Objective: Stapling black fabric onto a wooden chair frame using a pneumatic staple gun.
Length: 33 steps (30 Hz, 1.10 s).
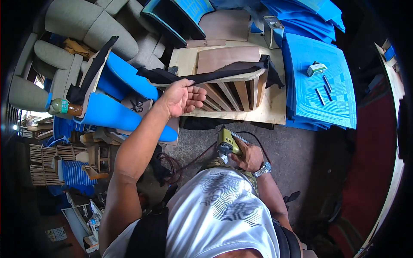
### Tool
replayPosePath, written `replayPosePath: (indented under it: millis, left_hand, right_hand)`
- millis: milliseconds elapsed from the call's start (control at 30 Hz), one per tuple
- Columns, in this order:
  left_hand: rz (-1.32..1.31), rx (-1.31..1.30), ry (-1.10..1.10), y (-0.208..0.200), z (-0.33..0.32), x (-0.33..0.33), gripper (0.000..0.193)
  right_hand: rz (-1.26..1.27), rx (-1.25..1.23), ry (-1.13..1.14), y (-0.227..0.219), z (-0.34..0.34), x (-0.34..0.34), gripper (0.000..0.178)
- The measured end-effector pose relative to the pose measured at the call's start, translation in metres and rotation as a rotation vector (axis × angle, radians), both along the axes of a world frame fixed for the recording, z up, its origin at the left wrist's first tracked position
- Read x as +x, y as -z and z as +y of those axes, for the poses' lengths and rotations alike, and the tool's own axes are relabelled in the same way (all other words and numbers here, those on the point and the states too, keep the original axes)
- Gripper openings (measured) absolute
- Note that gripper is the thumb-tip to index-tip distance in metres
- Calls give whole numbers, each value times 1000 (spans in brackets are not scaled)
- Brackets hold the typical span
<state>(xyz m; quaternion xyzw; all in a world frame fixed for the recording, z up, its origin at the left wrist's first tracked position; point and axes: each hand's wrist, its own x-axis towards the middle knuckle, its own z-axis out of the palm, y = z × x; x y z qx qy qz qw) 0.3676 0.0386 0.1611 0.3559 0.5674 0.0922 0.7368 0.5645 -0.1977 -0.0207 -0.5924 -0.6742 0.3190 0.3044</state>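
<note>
My left hand (186,99) is turned palm up beside a slatted wooden frame (234,96), its fingers loosely bent and apart. Its thumb touches the lower edge of a black fabric strip (215,76), which runs along the frame's top edge and trails off to the left. The frame sits on a plywood work surface (273,105). Lower down, close to my body, my right hand (250,158) grips an olive-green staple gun (226,141). A dark red air hose (195,160) loops over the floor by it.
Blue foam sheets (320,88) are stacked right of the work surface, with a small box (317,69) and staple strips (320,96) on top. Blue foam-covered panels (116,112), scissors (137,105) and a bottle (64,106) lie left. Grey upholstered seats (92,23) fill the far left.
</note>
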Motion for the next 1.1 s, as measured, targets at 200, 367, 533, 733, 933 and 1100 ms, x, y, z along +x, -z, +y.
replayPosePath:
  millis: [200,367,533,733,933,1100]
  left_hand:
    - [-177,86,-154,1,-26,-5,49]
    - [-190,128,-83,-7,-23,-25,46]
    - [-311,137,-135,-7,-32,-28,31]
    - [-348,113,-152,-23,-33,-15,30]
    - [-296,120,-167,-12,-45,-11,31]
    - [-256,205,-197,-11,-53,-3,33]
  right_hand:
    - [160,20,148,-17,-5,-24,70]
    - [216,-7,300,-55,11,-75,62]
    - [382,-37,507,-62,32,-112,45]
    - [249,209,569,-51,47,-138,49]
    - [241,197,651,-52,43,-155,54]
    - [266,171,643,-39,51,-154,58]
